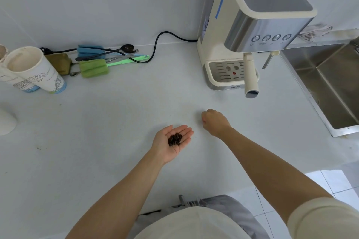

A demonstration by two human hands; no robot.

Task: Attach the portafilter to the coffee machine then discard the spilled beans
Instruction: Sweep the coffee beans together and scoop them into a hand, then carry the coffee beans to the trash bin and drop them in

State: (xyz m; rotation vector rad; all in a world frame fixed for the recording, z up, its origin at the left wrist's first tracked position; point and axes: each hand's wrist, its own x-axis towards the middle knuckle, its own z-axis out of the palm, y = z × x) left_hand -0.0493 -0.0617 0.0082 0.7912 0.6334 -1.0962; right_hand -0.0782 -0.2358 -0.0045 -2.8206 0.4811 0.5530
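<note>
A cream and steel coffee machine [250, 31] stands at the back right of the white counter. The portafilter [250, 75] hangs under its brew head, its cream handle pointing toward me. My left hand [167, 146] lies palm up over the middle of the counter, with several dark coffee beans [175, 139] resting in the palm. My right hand [214, 122] is just to the right of it, fingers curled down to the counter surface; whether it holds a bean is hidden.
A steel sink [330, 87] is set into the counter at the right. Two paper cups [33, 70] stand at the far left. Sponge brushes [93, 68], a scoop [127, 47] and a black power cord [165, 35] lie along the back wall.
</note>
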